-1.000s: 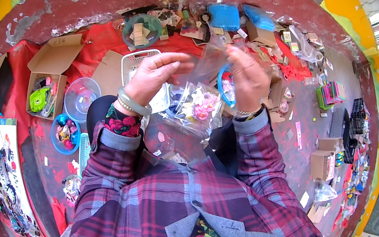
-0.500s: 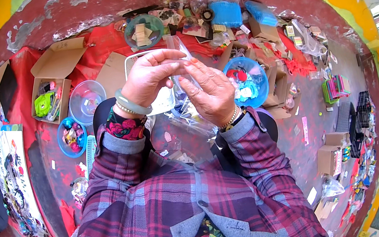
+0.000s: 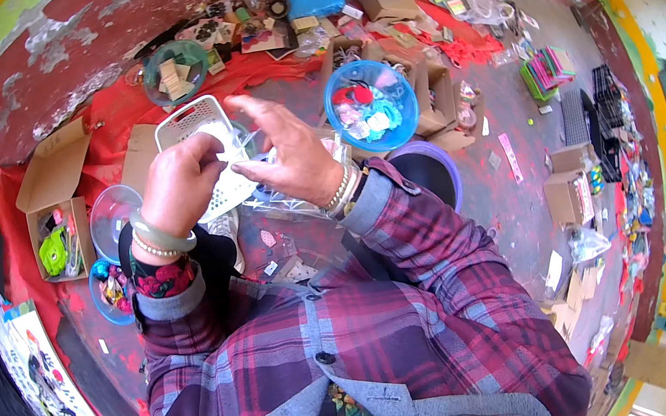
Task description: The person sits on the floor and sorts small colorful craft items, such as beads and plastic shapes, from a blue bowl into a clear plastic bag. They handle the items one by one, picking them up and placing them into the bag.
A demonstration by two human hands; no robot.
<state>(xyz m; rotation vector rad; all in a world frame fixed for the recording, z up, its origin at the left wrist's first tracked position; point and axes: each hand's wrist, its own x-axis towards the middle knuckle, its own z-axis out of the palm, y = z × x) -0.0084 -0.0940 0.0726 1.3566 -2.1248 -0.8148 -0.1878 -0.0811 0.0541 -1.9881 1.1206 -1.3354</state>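
Observation:
My left hand is closed in a pinch over a white perforated plastic basket; what its fingertips hold, if anything, is hidden. Just to the right, my right hand is open, thumb and fingers apart, with its thumb near the left fingers. Something white and blurred lies in the basket beside the left fingertips. Clear plastic bags lie below my right hand. Close by on the right stands a blue basin with red, pink, white and turquoise items inside.
A purple bucket stands by my right forearm. At left are an open cardboard box with a bright green item, a clear tub and a small blue basin. A green tub stands farther back. Paper scraps litter the floor.
The view has swung rightward, so surroundings sit farther left. My hands have come apart and lowered; the clear plastic strip between them no longer shows there. More of the white basket is visible.

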